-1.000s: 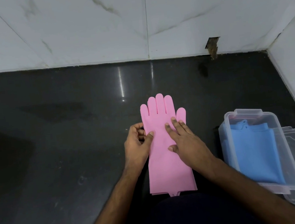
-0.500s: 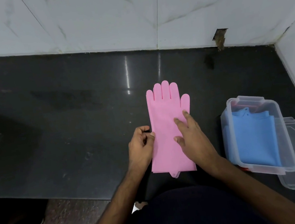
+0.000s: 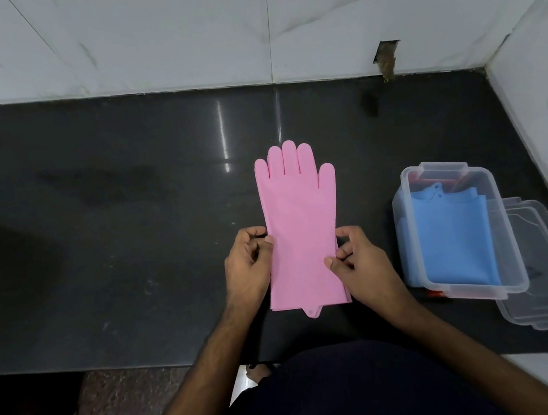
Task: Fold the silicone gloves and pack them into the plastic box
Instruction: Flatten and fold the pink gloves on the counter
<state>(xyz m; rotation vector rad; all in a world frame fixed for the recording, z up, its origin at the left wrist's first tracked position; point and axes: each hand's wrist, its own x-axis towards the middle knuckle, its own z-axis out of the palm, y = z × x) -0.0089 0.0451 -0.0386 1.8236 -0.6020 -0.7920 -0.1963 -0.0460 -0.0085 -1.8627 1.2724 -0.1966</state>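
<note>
Two pink gloves (image 3: pixel 302 235) lie stacked, unfolded, mid-desk (image 3: pixel 96 229); your left hand (image 3: pixel 247 269) and right hand (image 3: pixel 362 265) pinch their side edges. Blue gloves (image 3: pixel 449 237) already fill the plastic box (image 3: pixel 513 285) at three o'clock. Folding and packing remain.

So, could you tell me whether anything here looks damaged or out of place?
Yes: the white wall tile behind the black counter has a broken notch at its bottom edge, showing brownish material. The pink gloves lie flat and straight.
</note>
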